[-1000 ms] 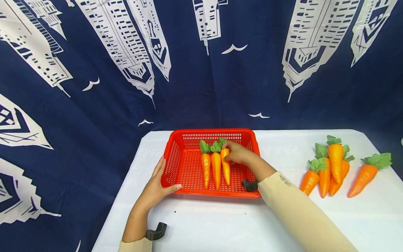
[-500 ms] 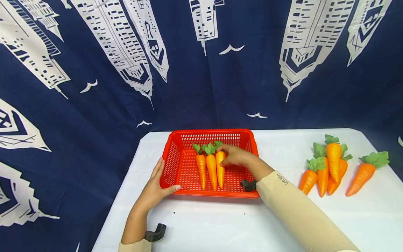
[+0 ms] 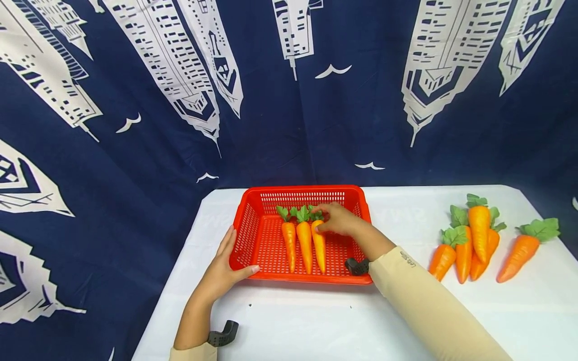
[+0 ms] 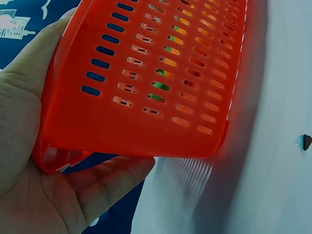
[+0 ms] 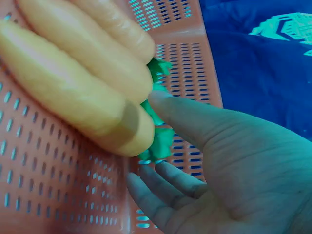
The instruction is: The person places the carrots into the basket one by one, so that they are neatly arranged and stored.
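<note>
Three orange carrots with green leaves lie side by side in a red plastic basket (image 3: 307, 189): a left carrot (image 3: 289, 245), a middle carrot (image 3: 304, 245) and a right carrot (image 3: 319, 248). At the leafy top of the right carrot is my right hand (image 3: 339, 220), its fingers spread around that end. The right wrist view shows the thumb (image 5: 183, 117) apart from the fingers, with no carrot gripped between them. My left hand (image 3: 223, 272) rests against the basket's near left corner, fingers straight along the side and thumb on the front rim.
To the right on the white table (image 3: 307, 321), several more carrots (image 3: 479, 233) lie in a loose pile. A single carrot (image 3: 519, 258) lies beside them, near the table's right side. A dark blue printed cloth (image 3: 271, 140) hangs behind the table.
The carrots in the basket have shifted a little to the left. My right hand has loosened from the right carrot, its fingers now spread. The left hand stays at the basket corner.
</note>
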Demonstrator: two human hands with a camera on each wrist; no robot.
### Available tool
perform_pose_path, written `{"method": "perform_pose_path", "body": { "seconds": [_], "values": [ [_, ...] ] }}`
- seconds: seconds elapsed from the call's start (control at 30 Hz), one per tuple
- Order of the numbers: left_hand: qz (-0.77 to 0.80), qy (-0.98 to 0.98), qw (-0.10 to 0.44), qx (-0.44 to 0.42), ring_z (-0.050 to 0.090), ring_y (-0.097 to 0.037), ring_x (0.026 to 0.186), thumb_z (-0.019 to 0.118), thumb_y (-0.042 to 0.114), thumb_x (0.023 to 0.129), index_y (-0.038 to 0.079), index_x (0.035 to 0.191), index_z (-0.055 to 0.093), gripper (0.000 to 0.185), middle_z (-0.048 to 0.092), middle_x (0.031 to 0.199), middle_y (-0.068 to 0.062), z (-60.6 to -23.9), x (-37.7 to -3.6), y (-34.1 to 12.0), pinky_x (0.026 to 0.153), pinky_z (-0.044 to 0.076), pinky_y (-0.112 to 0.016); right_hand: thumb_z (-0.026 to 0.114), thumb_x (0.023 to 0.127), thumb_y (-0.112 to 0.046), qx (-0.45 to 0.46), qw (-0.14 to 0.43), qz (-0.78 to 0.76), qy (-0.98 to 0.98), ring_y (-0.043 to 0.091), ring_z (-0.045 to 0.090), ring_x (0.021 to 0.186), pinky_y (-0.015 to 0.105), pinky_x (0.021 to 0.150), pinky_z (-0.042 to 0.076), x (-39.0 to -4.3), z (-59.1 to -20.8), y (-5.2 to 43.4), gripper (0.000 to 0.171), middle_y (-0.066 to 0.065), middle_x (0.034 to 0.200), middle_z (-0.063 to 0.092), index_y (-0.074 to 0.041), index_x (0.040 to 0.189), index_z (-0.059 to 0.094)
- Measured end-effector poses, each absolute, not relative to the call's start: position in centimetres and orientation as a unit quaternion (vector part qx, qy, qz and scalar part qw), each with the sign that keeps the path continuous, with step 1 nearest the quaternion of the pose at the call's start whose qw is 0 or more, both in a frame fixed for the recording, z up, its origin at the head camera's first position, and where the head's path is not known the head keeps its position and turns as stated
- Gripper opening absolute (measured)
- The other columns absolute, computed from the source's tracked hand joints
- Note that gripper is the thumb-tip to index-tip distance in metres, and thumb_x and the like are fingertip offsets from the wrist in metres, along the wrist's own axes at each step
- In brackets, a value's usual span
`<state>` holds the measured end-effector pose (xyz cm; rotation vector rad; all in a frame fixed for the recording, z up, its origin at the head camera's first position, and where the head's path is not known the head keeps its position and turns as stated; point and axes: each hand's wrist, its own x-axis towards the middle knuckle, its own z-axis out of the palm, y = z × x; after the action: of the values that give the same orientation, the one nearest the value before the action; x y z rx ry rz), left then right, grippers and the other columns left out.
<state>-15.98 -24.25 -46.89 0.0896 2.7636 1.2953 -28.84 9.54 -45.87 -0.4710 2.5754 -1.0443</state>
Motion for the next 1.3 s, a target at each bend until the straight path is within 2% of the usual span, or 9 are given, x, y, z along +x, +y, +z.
{"method": "perform_pose_path", "body": {
  "seconds": [0.27, 0.47, 0.63, 0.87, 1.3],
  "values": [
    [0.424, 0.904, 0.044, 0.029, 0.022, -0.034, 0.155, 0.087, 0.041, 0.078, 0.028, 0.164, 0.008, 0.117, 0.0, 0.17, 0.016, -46.8, -16.0, -24.2, 0.118, 0.029, -0.067, 0.073, 0.093, -0.022, -0.141, 0.108, -0.482, 0.858, 0.037, 0.062, 0.121, 0.047, 0.1, 0.055, -28.8, -44.4, 9.9, 0.053, 0.02, 0.142, 0.055, -0.008, 0.141, 0.057],
    [0.424, 0.904, 0.046, 0.034, 0.021, -0.034, 0.156, 0.087, 0.041, 0.078, 0.027, 0.164, 0.008, 0.118, 0.0, 0.17, 0.016, -46.8, -16.1, -24.1, 0.118, 0.028, -0.067, 0.067, 0.097, -0.023, -0.128, 0.079, -0.535, 0.831, 0.032, 0.065, 0.119, 0.043, 0.093, 0.056, -27.5, -41.9, 10.8, 0.049, 0.018, 0.14, 0.058, -0.012, 0.142, 0.054],
    [0.423, 0.905, 0.046, 0.029, 0.022, -0.035, 0.155, 0.087, 0.041, 0.077, 0.028, 0.164, 0.008, 0.118, 0.0, 0.17, 0.016, -46.7, -16.1, -24.1, 0.118, 0.029, -0.067, 0.067, 0.097, -0.022, -0.129, 0.044, -0.537, 0.833, 0.032, 0.063, 0.122, 0.046, 0.099, 0.055, -26.7, -40.8, 11.7, 0.048, 0.015, 0.143, 0.057, -0.011, 0.142, 0.055],
    [0.425, 0.904, 0.049, 0.024, 0.022, -0.034, 0.155, 0.087, 0.04, 0.077, 0.028, 0.164, 0.008, 0.118, 0.0, 0.17, 0.016, -46.7, -16.0, -24.2, 0.119, 0.028, -0.066, 0.068, 0.097, -0.032, -0.081, 0.037, -0.565, 0.82, 0.032, 0.058, 0.13, 0.053, 0.109, 0.048, -24.9, -40.1, 13.2, 0.052, 0.013, 0.147, 0.054, -0.018, 0.145, 0.053],
    [0.422, 0.905, 0.048, 0.03, 0.019, -0.034, 0.157, 0.087, 0.044, 0.076, 0.025, 0.164, 0.008, 0.12, -0.001, 0.17, 0.017, -46.8, -16.1, -24.4, 0.119, 0.028, -0.065, 0.065, 0.098, -0.04, -0.04, -0.015, -0.581, 0.813, 0.026, 0.059, 0.129, 0.048, 0.109, 0.05, -21.4, -40.6, 16.1, 0.06, 0.008, 0.147, 0.055, -0.018, 0.15, 0.046]
  ]
}}
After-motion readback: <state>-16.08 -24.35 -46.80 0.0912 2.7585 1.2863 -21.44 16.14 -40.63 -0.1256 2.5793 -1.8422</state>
